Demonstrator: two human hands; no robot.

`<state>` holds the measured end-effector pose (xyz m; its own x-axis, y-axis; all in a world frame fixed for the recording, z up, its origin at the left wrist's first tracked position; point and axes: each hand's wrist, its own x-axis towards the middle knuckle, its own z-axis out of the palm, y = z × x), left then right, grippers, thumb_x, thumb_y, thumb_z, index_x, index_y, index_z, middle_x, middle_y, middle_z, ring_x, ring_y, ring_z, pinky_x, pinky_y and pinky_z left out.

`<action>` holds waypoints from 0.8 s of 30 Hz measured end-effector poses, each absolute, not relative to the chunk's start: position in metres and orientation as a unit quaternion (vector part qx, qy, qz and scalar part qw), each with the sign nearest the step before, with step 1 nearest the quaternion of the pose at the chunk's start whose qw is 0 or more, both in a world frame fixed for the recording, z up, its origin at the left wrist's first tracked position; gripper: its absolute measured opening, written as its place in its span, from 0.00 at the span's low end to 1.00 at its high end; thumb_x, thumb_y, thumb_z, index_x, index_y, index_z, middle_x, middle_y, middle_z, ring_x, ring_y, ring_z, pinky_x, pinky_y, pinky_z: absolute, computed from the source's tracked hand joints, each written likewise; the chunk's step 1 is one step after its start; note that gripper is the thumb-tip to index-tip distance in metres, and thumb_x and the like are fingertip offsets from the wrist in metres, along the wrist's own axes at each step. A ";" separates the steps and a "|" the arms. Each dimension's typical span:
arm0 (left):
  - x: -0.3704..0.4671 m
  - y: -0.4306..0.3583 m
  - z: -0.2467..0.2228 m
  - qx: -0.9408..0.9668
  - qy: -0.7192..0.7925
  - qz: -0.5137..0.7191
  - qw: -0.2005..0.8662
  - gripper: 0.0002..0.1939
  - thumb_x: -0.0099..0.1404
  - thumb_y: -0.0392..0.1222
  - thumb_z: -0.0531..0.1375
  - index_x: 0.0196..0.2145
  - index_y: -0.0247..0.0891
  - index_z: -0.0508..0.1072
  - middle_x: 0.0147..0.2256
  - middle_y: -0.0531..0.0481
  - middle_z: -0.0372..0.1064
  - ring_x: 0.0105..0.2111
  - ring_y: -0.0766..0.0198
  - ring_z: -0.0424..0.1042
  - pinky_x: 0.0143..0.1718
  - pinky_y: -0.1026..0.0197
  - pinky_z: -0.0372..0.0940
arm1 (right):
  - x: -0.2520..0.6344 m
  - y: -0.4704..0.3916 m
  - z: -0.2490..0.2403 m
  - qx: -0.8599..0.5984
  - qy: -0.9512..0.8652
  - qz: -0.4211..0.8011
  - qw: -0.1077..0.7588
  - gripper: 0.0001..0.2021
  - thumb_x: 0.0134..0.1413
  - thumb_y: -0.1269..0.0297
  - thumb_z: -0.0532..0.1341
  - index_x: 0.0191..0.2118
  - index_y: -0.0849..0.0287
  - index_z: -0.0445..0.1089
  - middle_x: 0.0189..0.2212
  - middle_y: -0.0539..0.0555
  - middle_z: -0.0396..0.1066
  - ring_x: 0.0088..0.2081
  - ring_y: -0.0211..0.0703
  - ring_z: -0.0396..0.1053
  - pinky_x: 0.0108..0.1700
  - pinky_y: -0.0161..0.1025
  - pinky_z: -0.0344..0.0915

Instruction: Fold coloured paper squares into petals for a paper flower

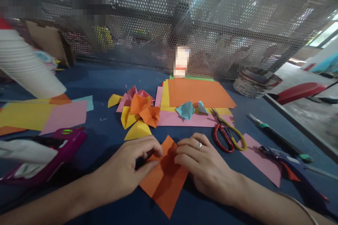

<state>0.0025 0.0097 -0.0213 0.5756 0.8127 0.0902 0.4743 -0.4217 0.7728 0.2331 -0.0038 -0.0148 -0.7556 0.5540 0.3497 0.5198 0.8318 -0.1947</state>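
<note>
A square of orange paper (170,179) lies with one corner toward me, and a crease runs through it. My left hand (139,163) pinches its left edge between thumb and fingers. At the upper right edge, my right hand (202,163), with a ring on one finger, grips the paper with curled fingers; its thumb is hidden. Just beyond my hands sit folded paper pieces (142,104) in orange, yellow and pink. Two small folded blue pieces (186,110) rest on a stack of coloured sheets (198,93). Red-and-yellow-handled scissors (227,130) lie beside my right hand.
On the right are a craft knife (280,137), a dark blue glue gun (293,165), a pink sheet (260,158) and a round container (257,81). Stacked white cups (29,65), coloured sheets (63,114) and a purple box (66,144) stand left. A perforated metal panel (148,31) closes the back.
</note>
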 end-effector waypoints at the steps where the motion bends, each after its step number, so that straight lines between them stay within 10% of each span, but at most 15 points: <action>1: 0.003 0.010 -0.021 0.805 0.404 0.239 0.362 0.03 0.64 0.36 0.54 0.35 0.42 0.67 0.31 0.55 0.67 0.28 0.67 0.65 0.30 0.64 0.64 | 0.232 -0.005 -0.013 -0.281 -0.940 0.045 0.187 0.14 0.57 0.79 0.48 0.42 0.61 0.67 0.41 0.56 0.72 0.48 0.44 0.66 0.51 0.46 0.53; 13: 0.001 0.009 -0.028 0.792 0.439 0.247 0.345 0.04 0.63 0.35 0.54 0.35 0.41 0.67 0.30 0.55 0.64 0.26 0.68 0.64 0.27 0.65 0.65 | 0.234 -0.010 -0.009 -0.194 -0.969 0.054 0.145 0.09 0.62 0.73 0.53 0.35 0.59 0.69 0.36 0.49 0.73 0.39 0.37 0.66 0.48 0.40 0.57; 19: -0.005 0.001 -0.025 0.899 0.339 0.253 0.113 0.21 0.62 0.25 0.49 0.47 0.43 0.67 0.54 0.44 0.57 0.54 0.51 0.58 0.52 0.46 0.59 | 0.241 -0.003 -0.009 -0.195 -0.969 0.066 0.137 0.13 0.62 0.75 0.49 0.33 0.59 0.69 0.32 0.52 0.72 0.37 0.41 0.65 0.46 0.42 0.59; 24: -0.010 -0.006 -0.027 0.957 0.194 0.194 0.090 0.26 0.56 0.22 0.48 0.50 0.40 0.66 0.51 0.45 0.66 0.51 0.54 0.62 0.55 0.49 0.56 | 0.246 0.000 -0.007 -0.205 -0.971 0.066 0.108 0.15 0.62 0.74 0.47 0.30 0.59 0.68 0.33 0.53 0.71 0.37 0.43 0.65 0.44 0.43 0.60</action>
